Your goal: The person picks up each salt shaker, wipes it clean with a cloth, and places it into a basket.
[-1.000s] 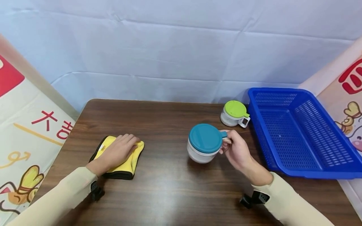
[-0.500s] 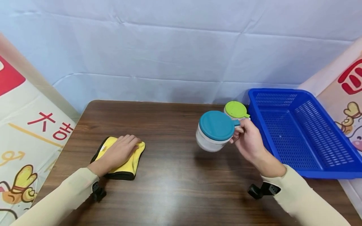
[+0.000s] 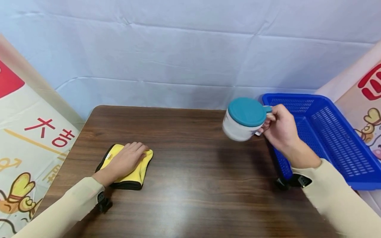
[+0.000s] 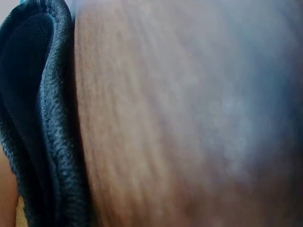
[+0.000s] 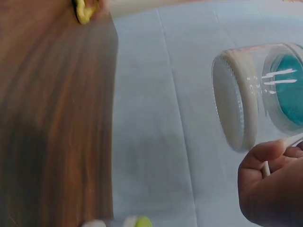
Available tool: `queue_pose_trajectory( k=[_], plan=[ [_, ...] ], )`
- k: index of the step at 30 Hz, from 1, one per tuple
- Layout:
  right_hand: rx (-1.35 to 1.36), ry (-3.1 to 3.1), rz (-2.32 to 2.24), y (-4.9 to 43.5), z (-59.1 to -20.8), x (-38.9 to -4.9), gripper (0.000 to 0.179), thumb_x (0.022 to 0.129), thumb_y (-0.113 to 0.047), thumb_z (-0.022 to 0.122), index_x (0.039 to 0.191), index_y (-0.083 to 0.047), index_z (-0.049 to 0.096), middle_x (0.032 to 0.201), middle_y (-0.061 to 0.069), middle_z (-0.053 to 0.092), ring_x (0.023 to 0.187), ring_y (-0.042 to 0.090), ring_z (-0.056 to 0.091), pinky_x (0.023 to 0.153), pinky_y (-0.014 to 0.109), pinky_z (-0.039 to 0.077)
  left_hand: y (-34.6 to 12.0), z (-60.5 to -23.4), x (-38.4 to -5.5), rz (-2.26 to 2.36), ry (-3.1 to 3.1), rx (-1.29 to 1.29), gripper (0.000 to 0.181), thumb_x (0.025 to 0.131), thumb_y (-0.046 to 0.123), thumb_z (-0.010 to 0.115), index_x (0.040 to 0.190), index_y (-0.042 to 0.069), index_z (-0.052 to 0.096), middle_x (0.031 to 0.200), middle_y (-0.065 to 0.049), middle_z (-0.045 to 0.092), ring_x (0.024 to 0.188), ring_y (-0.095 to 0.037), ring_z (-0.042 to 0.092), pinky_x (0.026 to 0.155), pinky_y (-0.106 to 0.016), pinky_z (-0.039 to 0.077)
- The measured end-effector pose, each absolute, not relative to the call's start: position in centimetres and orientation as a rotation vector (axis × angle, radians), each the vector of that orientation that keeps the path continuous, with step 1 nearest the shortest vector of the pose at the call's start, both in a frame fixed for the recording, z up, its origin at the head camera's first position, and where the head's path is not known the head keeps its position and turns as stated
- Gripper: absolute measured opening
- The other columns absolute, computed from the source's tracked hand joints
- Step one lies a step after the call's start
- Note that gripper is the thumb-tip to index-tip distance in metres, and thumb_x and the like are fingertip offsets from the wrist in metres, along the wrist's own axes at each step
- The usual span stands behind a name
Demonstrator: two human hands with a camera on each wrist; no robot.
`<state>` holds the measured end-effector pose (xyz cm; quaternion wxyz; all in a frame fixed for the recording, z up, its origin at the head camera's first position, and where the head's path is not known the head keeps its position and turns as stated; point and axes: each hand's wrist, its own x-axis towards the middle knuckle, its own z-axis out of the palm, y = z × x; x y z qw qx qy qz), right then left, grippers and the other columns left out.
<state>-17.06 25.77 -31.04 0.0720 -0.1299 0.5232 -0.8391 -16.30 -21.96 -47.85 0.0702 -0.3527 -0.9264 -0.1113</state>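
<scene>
My right hand (image 3: 281,129) grips the handle of a seasoning jar (image 3: 239,129) with a teal lid. The jar is held up off the table, left of the blue basket. In the right wrist view the jar (image 5: 260,94) has clear walls and a pale layer at its base, and curled fingers (image 5: 265,156) are at the handle. My left hand (image 3: 128,160) rests flat on a folded yellow cloth (image 3: 146,165) with black edging. The left wrist view shows the cloth's black edge (image 4: 57,113) close up. A lime-lidded jar (image 5: 143,222) barely shows at the bottom of the right wrist view.
A blue plastic basket (image 3: 354,186) with slotted walls stands at the table's right side, partly behind my right forearm. The brown wooden table (image 3: 178,158) ends at a pale cloth backdrop (image 3: 166,59).
My right hand has carried the teal-lidded jar up, rightward and away from me, so it now covers the lime-lidded jar in the head view. My left hand stays on the cloth.
</scene>
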Motion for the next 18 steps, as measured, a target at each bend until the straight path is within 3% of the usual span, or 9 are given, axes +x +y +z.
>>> queue_pose_trajectory(
  k=[8,18],
  plan=[
    [-0.399,1.401,-2.570,29.4,-30.0,-19.3,0.041,0.094,-0.002,-0.006,0.063,-0.013,0.019,0.068,0.001,0.011,0.059,0.017,0.013,0.060,0.031,0.011,-21.8,-47.6,-15.9,-0.334,-2.821,-1.042,0.019,0.104,0.016,0.059,0.120,0.008,0.060,0.110,-0.007,0.062,0.101,-0.026,0.059,0.086,-0.044,0.047],
    [-0.410,1.098,-2.657,33.9,-30.0,-21.5,0.033,0.092,0.001,0.011,0.063,-0.011,0.022,0.066,0.001,0.018,0.057,0.016,0.015,0.057,0.030,0.010,-21.7,-47.5,-15.8,-0.334,-2.813,-1.044,0.018,0.103,0.015,0.059,0.120,0.007,0.060,0.109,-0.007,0.062,0.100,-0.025,0.058,0.084,-0.043,0.046]
  ],
)
